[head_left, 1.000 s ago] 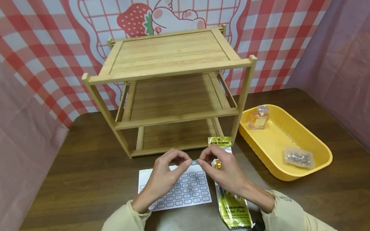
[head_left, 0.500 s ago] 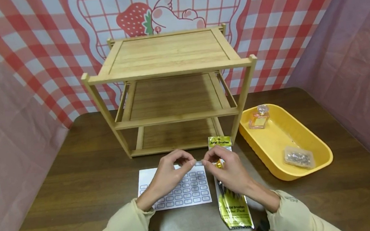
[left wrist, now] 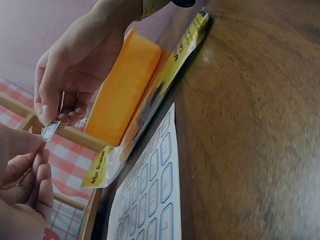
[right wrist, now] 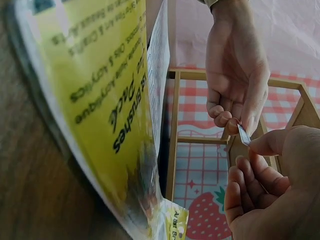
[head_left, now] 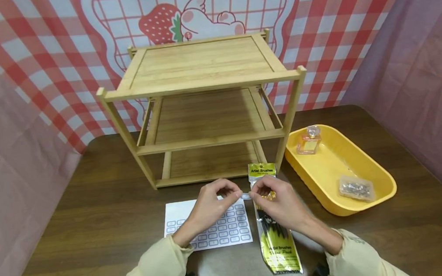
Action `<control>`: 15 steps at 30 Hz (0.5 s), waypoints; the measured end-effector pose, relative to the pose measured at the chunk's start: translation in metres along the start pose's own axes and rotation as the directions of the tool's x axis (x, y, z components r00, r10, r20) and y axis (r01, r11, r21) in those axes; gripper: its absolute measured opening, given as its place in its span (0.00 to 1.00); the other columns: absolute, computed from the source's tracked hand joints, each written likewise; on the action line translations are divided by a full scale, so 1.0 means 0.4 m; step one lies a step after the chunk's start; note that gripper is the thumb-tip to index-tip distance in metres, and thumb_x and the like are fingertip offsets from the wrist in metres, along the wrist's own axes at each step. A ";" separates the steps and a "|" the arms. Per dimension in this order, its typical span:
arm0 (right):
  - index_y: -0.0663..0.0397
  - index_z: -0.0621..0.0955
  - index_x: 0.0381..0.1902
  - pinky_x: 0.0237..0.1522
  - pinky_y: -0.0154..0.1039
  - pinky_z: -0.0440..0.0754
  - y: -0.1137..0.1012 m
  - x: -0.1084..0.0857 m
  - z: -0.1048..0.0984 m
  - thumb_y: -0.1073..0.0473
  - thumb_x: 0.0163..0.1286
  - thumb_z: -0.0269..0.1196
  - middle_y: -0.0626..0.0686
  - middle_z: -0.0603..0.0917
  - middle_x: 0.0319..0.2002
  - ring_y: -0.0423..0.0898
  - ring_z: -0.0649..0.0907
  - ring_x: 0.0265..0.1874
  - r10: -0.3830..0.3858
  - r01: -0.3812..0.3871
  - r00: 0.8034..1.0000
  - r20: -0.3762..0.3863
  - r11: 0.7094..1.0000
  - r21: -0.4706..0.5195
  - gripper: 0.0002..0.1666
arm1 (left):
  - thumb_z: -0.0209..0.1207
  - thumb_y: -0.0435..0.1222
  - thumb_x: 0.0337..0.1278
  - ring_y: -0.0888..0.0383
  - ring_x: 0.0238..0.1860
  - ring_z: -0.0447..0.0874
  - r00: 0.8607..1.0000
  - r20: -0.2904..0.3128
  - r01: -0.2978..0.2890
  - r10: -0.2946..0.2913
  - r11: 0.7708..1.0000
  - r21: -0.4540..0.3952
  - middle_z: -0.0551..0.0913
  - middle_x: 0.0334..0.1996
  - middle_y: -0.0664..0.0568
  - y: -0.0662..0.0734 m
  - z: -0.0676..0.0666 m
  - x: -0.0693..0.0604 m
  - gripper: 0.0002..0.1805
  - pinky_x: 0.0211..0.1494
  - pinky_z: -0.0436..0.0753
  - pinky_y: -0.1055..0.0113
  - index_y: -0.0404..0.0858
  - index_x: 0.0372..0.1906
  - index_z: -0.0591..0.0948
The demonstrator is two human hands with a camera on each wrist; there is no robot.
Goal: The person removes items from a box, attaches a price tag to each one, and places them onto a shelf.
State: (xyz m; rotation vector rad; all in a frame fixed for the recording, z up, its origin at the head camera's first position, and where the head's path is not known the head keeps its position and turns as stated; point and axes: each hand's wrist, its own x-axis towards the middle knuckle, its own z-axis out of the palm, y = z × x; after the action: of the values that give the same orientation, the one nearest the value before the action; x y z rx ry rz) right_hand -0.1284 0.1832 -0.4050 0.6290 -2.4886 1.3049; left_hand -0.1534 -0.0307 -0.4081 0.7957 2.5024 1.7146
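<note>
A small white sticker label with a blue border (left wrist: 50,131) is stretched between both hands. My left hand (head_left: 215,202) pinches one end of it between thumb and forefinger, and my right hand (head_left: 275,201) pinches the other end the same way. Both hands hover above the table, the left over a white sheet of blue-bordered labels (head_left: 229,233), the right over a pack of artist brushes (head_left: 280,255) in a yellow and clear wrapper. In the right wrist view the sticker label (right wrist: 243,135) appears edge-tilted between the fingertips. The print on it is too small to read.
A three-tier wooden shelf (head_left: 204,87) stands behind the hands. To the right is a yellow tray (head_left: 340,154) holding a pink perfume bottle (head_left: 309,141) and a clear box of small metal pieces (head_left: 356,188). All stand on a dark wooden table (head_left: 94,219).
Both hands have shifted slightly to the right with the sticker label between them, from above the sheet toward the brush pack. More of the label shows between the fingertips now.
</note>
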 end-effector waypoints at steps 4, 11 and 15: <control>0.53 0.83 0.34 0.35 0.38 0.84 0.009 -0.004 -0.005 0.73 0.65 0.69 0.44 0.82 0.33 0.41 0.81 0.33 0.016 -0.017 1.000 0.018 1.000 0.025 0.10 | 0.67 0.32 0.65 0.60 0.38 0.82 1.000 0.016 0.025 -0.025 1.000 -0.005 0.86 0.36 0.56 -0.003 0.010 0.003 0.02 0.45 0.82 0.65 0.38 0.40 0.87; 0.52 0.83 0.33 0.33 0.37 0.82 0.025 -0.015 -0.013 0.74 0.65 0.68 0.43 0.81 0.31 0.40 0.80 0.31 0.026 -0.027 0.999 0.028 0.999 0.023 0.11 | 0.66 0.32 0.65 0.61 0.36 0.81 0.999 0.040 0.008 -0.007 1.000 -0.009 0.86 0.35 0.55 -0.011 0.030 0.008 0.03 0.43 0.82 0.67 0.37 0.39 0.88; 0.52 0.83 0.33 0.32 0.37 0.82 0.030 -0.024 -0.017 0.72 0.66 0.69 0.42 0.81 0.31 0.39 0.79 0.30 0.042 -0.043 0.998 0.040 0.999 0.014 0.10 | 0.66 0.31 0.65 0.61 0.35 0.81 0.999 0.053 0.007 -0.006 1.000 -0.005 0.86 0.34 0.54 -0.017 0.042 0.009 0.03 0.43 0.83 0.67 0.36 0.39 0.88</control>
State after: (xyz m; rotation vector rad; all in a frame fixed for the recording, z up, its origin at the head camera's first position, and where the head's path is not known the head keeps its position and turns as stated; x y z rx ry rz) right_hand -0.1258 0.1973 -0.4137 0.6144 -2.5393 1.3395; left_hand -0.1545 -0.0167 -0.4197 0.8204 2.4621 1.6745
